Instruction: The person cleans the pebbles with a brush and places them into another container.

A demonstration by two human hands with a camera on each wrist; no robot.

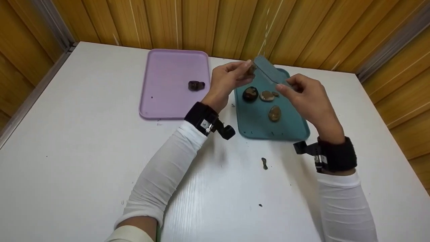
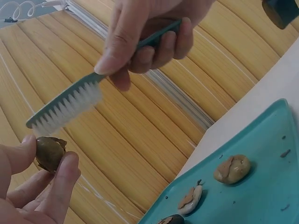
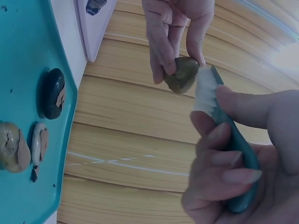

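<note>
My left hand (image 1: 231,79) is raised over the far end of a teal tray (image 1: 255,125) and pinches a small brownish-green stone (image 1: 250,69) between thumb and fingertips. My right hand (image 1: 299,92) grips the handle of a teal brush (image 1: 268,72). Its white bristles (image 3: 203,88) lie against the stone (image 3: 183,74) in the right wrist view. In the left wrist view the brush head (image 2: 65,109) hangs just above the stone (image 2: 49,153). Three more stones (image 1: 250,93) (image 1: 267,95) (image 1: 274,113) lie on the teal tray.
A purple tray (image 1: 168,67) sits left of the teal one and holds one dark stone (image 1: 196,85). Bits of dirt (image 1: 264,163) lie on the white table (image 1: 84,151) in front of the trays. Wooden walls close in the back and sides.
</note>
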